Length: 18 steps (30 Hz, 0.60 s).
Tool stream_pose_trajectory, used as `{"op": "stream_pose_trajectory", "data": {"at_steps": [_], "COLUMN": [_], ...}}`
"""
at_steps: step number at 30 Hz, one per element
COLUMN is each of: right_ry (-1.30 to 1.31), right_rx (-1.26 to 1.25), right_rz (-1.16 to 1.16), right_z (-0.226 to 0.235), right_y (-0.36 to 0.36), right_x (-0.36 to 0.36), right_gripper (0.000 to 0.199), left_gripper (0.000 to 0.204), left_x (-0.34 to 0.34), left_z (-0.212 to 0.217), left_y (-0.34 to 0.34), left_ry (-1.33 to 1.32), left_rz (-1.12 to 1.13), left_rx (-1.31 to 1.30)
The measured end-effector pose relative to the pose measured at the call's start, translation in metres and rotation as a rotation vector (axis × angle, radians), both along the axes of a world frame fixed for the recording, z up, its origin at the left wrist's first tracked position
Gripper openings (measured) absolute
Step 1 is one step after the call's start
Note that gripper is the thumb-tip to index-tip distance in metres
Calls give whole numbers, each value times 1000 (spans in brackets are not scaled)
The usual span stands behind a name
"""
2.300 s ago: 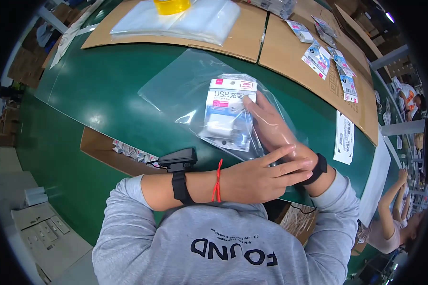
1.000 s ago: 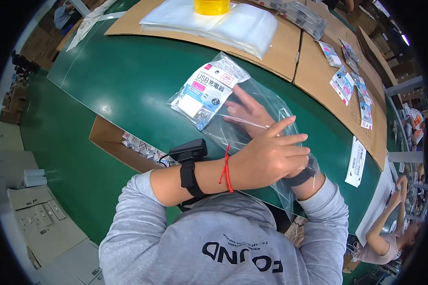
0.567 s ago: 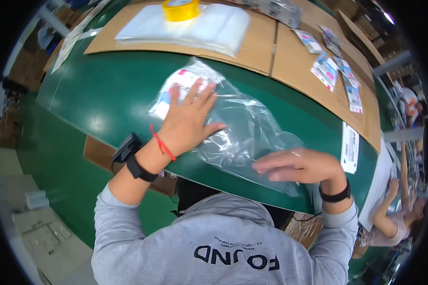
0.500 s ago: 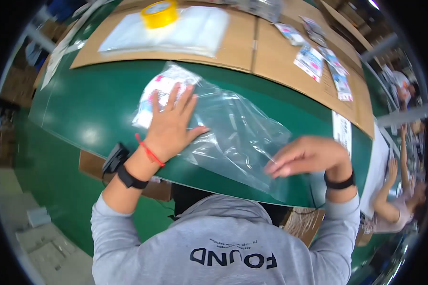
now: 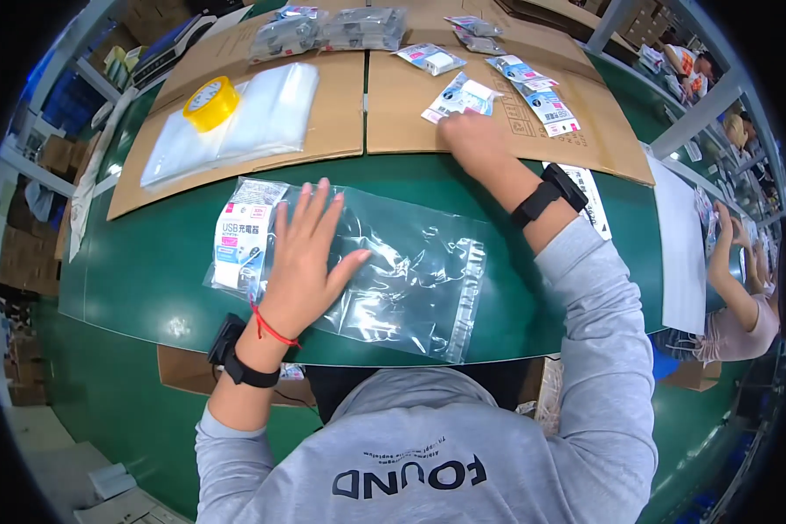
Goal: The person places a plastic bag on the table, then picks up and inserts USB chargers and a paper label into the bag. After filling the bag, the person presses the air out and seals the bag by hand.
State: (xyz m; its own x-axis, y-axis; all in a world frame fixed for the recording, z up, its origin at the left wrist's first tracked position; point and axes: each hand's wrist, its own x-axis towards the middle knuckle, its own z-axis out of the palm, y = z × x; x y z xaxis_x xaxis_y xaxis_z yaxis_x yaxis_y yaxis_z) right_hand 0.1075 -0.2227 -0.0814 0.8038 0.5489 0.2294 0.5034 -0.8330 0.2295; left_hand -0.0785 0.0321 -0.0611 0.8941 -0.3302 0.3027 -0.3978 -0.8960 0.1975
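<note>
Clear bag [image 5: 402,284]: it's lying flat on the green table [image 5: 131,284].
White-and-blue packet [image 5: 240,229]: it's showing at the bag's left end.
Left hand [image 5: 304,262]: it's spreading wide, palm down, over bag and packet edge, grasping nothing.
Right hand [image 5: 476,140]: it's curling beside another packet [image 5: 457,98] on the cardboard [image 5: 402,131]; from here I can't tell whether it's gripping.
Tape roll [image 5: 210,105]: it's resting on stacked bags [image 5: 275,109].
</note>
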Motion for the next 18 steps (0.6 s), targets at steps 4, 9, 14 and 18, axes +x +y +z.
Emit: {"op": "stream_pose_trajectory", "data": {"at_steps": [4,9,14,18], "right_ry": [20,592,821,132], "right_rx": [320,1147,1298,895], "right_rz": [27,271,503,453], "right_z": [15,71,87,71], "right_y": [1,44,66,60], "right_x": [-9,-69,-79,24], "right_gripper": [20,22,26,38], "left_gripper": [72,65,44,33], "left_x": [15,28,38,48], "left_z": [2,-8,-17,-13], "left_y": [-27,-50,-46,-46], "left_ry": [58,-84,40,199], "left_rz": [-147,-82,69,118], "left_rx": [-211,-547,-1253,-1951]}}
